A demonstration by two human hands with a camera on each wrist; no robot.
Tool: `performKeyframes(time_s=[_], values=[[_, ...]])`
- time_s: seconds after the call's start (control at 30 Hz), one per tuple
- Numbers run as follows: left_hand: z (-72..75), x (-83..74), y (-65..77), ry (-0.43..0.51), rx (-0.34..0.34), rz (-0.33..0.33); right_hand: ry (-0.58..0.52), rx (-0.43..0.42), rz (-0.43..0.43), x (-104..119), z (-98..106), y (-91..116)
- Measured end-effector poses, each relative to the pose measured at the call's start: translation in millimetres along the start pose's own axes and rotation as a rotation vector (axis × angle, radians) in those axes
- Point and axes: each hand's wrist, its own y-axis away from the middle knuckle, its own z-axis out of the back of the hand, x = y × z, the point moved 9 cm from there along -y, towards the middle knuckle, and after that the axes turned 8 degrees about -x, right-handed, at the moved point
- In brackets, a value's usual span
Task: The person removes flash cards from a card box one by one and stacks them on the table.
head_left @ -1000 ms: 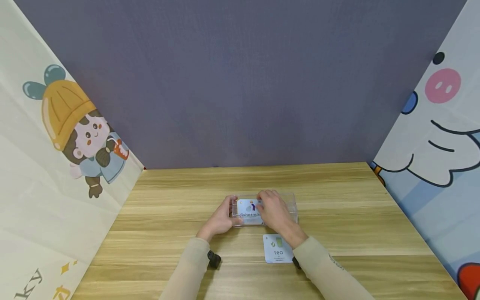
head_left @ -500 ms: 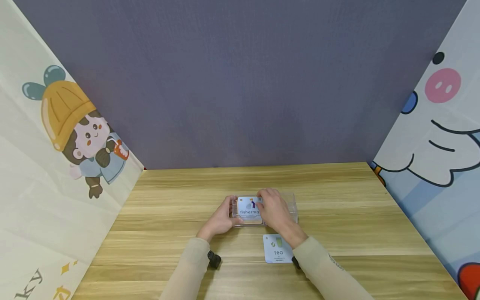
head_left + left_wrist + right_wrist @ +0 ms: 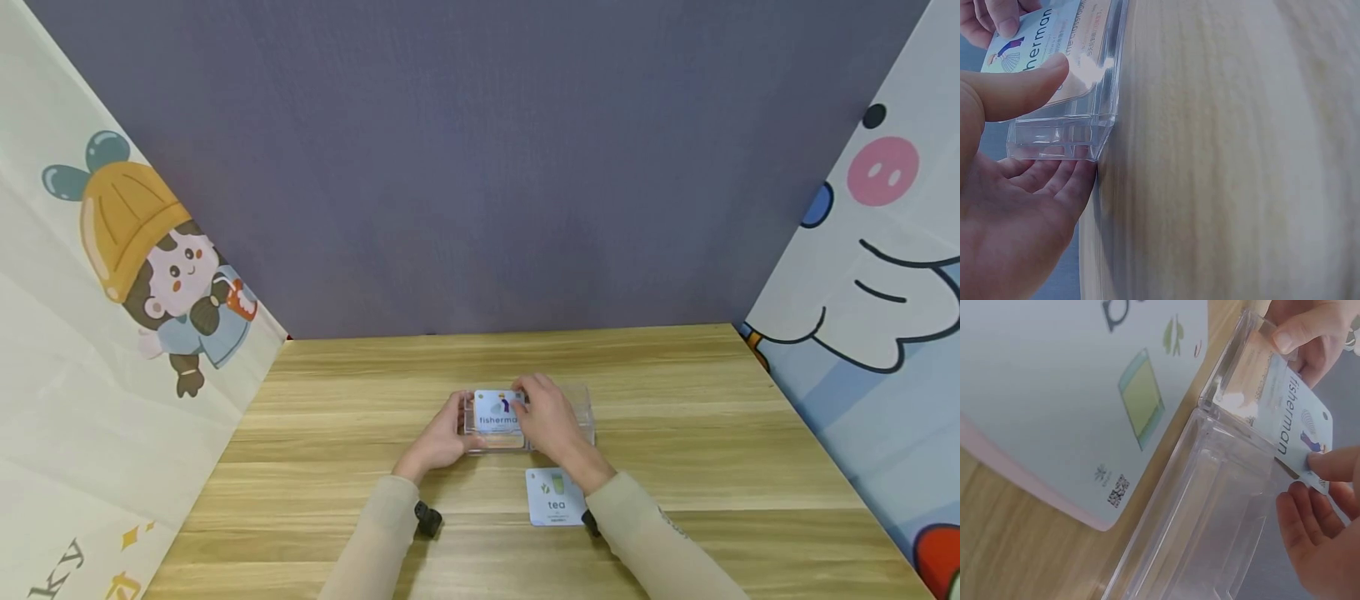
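A clear plastic box point(image 3: 586, 417) with two compartments stands on the table. My left hand point(image 3: 438, 437) grips its left end, thumb over the front wall and fingers round the side, as the left wrist view shows. From the left compartment rises a white card printed "fisherman" point(image 3: 495, 407), tilted back. My right hand point(image 3: 550, 417) pinches this card's upper right corner between thumb and fingers. A peach-coloured card point(image 3: 1249, 375) shows below it behind the front wall. The right compartment point(image 3: 1210, 506) shows no cards in the right wrist view.
A white "tea" card point(image 3: 553, 497) with a green drink picture lies on the wooden table point(image 3: 337, 400) in front of the box, partly under the right forearm. A grey-blue panel point(image 3: 480, 167) stands behind, with printed cloths on both sides.
The fisherman card has slid upward out of the left compartment in my right hand, uncovering the peach card below. My left hand stays on the box's end.
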Motion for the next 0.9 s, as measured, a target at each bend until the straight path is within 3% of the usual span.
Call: performKeyframes(time_s=[0.43, 0.9], values=[[-0.7, -0.2, -0.3, 0.014, 0.004, -0.007, -0.144, -0.069, 0.047, 1.3, 4.1, -2.6], [-0.2, 1.4, -1.5, -0.008, -0.003, -0.005, -0.144, -0.077, 0.059, -0.6, 6.2, -3.1]])
